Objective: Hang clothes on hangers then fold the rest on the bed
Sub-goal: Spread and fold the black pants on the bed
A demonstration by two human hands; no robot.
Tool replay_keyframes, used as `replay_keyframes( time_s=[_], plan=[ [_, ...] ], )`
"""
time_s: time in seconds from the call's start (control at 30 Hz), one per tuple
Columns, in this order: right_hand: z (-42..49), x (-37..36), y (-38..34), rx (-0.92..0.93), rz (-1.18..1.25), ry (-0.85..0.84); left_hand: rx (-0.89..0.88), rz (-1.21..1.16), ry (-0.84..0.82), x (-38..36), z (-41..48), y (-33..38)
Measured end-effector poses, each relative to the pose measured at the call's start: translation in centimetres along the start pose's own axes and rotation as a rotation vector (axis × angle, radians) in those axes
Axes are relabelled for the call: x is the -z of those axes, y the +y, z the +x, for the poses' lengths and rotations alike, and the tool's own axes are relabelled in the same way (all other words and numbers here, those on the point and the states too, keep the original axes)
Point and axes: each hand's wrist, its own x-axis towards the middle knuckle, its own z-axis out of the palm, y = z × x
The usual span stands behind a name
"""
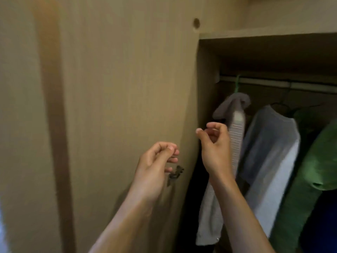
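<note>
Both hands are up and empty: the left hand [155,161] has its fingers curled in against the thumb, while the right hand [216,145] is half curled, thumb and forefinger apart. Behind the left hand stands the wardrobe door [118,88]. Inside the wardrobe hang a green garment [313,161], a grey-and-white shirt [269,143] and, just behind the right hand, a grey top [236,125]. It hangs from the rail [273,83] on a green hanger [237,84]. A small latch [176,173] sits under the left hand.
</note>
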Motion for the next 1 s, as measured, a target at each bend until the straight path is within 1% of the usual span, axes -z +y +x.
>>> replay_keyframes(
  time_s=[0.07,0.1,0.2,0.3,0.37,0.47,0.53,0.6,0.67,0.77,0.9,1.0],
  plan=[
    [-2.6,-1.4,-0.9,-0.004,0.082,-0.096,-0.03,0.025,0.048,2.4,-2.7,0.6],
    [-4.8,-2.8,-1.6,-0.025,0.14,-0.177,-0.049,0.054,0.096,4.3,-4.7,1.1],
    [-10.0,-5.3,-3.5,-0.029,0.295,-0.316,-0.088,0.122,0.185,8.6,-9.7,1.7],
    [-16.5,-8.5,-5.6,-0.058,0.469,-0.502,-0.119,0.248,0.346,13.8,-15.2,2.5],
    [-21.3,-10.9,-7.3,-0.096,0.555,-0.67,-0.107,0.284,0.497,17.8,-18.9,3.1],
    [-27.8,-14.2,-9.5,-0.165,0.623,-0.914,-0.088,0.362,0.667,22.9,-23.7,4.7],
    [-31.9,-17.0,-11.2,-0.189,0.628,-1.084,-0.082,0.404,0.771,26.3,-26.9,6.0],
    [-35.2,-19.8,-12.7,-0.212,0.604,-1.205,-0.08,0.45,0.852,29.1,-29.3,7.3],
    [-37.9,-22.9,-13.7,-0.259,0.569,-1.259,-0.076,0.477,0.919,31.8,-30.9,8.5],
    [-42.4,-28.5,-14.8,-0.295,0.496,-1.28,-0.061,0.488,1.014,36.8,-32.8,10.2],
    [-47.4,-36.2,-16.0,-0.324,0.445,-1.294,-0.052,0.505,1.066,44.4,-33.6,12.1],
    [-50.0,-41.6,-16.8,-0.365,0.436,-1.273,-0.03,0.516,1.049,50.1,-33.3,13.3]
  ],
)
